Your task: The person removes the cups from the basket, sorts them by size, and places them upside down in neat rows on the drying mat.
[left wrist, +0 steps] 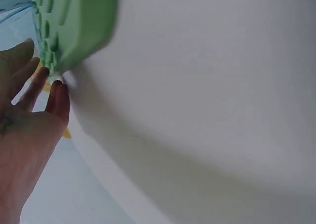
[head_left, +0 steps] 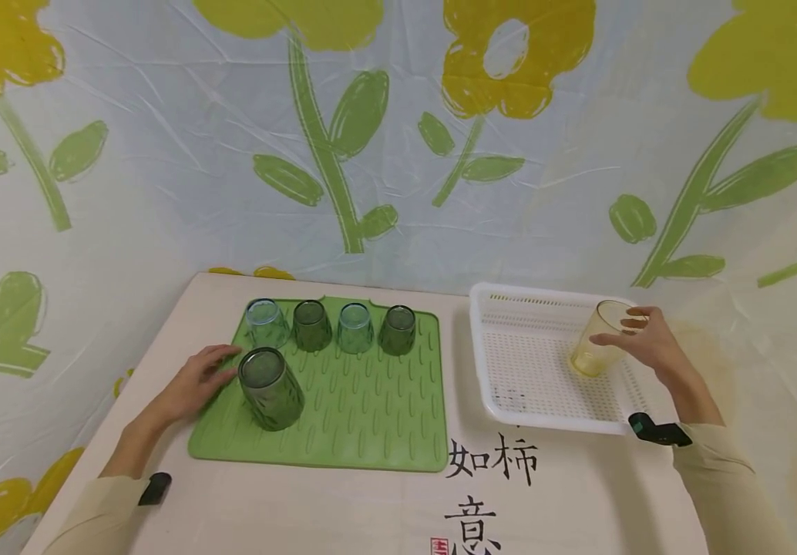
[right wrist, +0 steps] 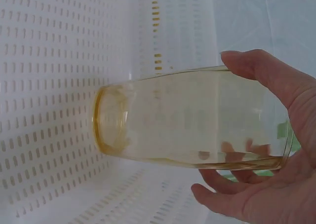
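Observation:
A tall clear yellow glass stands mouth up in the white perforated basket. My right hand grips it near the rim, thumb on one side and fingers round the other; in the right wrist view the glass shows its thick amber base at the basket floor. My left hand is at the left edge of the green ridged drying mat, fingers loosely bent and holding nothing. Beside its fingertips a large dark grey-green glass stands upside down on the mat.
Along the mat's back edge stand several small upturned glasses: a light blue one, a dark one, a teal one and another dark one. A flowered cloth hangs behind the table. Black characters mark the tablecloth in front.

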`<state>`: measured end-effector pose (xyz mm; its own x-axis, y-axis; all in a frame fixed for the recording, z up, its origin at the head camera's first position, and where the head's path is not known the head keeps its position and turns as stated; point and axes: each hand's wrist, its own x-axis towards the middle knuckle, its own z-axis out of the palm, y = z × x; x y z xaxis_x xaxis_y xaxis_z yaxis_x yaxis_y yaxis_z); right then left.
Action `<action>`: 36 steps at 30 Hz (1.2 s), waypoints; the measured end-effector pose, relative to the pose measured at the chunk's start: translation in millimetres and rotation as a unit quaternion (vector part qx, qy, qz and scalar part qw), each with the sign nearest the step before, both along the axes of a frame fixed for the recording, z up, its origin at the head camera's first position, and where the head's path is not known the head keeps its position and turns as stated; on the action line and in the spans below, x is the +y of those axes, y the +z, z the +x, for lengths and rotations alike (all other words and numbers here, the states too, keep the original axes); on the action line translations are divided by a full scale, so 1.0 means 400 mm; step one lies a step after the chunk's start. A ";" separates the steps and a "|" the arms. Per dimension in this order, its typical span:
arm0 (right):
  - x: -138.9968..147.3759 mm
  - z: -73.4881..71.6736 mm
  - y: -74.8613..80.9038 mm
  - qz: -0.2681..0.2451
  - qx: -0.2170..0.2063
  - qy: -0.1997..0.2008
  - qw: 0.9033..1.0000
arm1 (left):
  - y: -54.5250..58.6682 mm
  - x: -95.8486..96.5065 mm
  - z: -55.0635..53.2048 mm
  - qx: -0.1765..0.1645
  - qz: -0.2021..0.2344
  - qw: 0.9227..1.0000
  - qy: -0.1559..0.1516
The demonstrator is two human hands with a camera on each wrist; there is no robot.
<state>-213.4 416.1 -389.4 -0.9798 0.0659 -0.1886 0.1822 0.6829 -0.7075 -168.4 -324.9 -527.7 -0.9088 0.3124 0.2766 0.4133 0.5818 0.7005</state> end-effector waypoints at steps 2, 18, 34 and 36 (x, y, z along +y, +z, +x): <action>-0.005 0.007 -0.001 -0.018 0.008 -0.002 1.000 | 0.016 0.002 0.004 -0.013 0.005 1.000 0.002; -0.042 0.058 -0.022 -0.120 0.094 -0.044 0.987 | 0.135 0.037 0.048 0.006 0.011 0.996 0.093; -0.129 0.093 -0.018 -0.332 0.180 -0.041 0.925 | 0.241 0.130 0.053 0.053 0.083 0.990 0.105; -0.144 0.097 -0.015 -0.343 0.186 -0.033 0.920 | 0.258 0.149 0.056 0.054 0.097 0.989 0.098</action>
